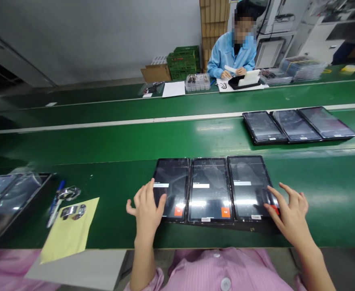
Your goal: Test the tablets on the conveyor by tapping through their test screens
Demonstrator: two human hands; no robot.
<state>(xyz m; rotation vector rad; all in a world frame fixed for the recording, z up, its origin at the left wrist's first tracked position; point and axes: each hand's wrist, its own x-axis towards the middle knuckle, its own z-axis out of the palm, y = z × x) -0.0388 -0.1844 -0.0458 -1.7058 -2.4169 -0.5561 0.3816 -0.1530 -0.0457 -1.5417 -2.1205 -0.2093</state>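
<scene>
Three black tablets lie side by side before me, screens lit dark with a white bar and an orange-red button. My left hand (147, 204) rests at the left edge of the left tablet (173, 169), fingers apart. Its fingertips overlap that tablet's edge. The middle tablet (210, 198) has no hand on it. At the right tablet (250, 194), my right hand (289, 210) has its fingers spread over the right edge, thumb and forefinger at the screen and partly covering its red button. Whether the fingertips press the glass I cannot tell. Neither hand grips anything.
Three more tablets (299, 125) lie in a row on the green belt at the right. To my left are a black tray (12, 218) with tablets, a marker (54, 210) and a yellow sheet (71, 236). A person in blue (218, 54) works across the line.
</scene>
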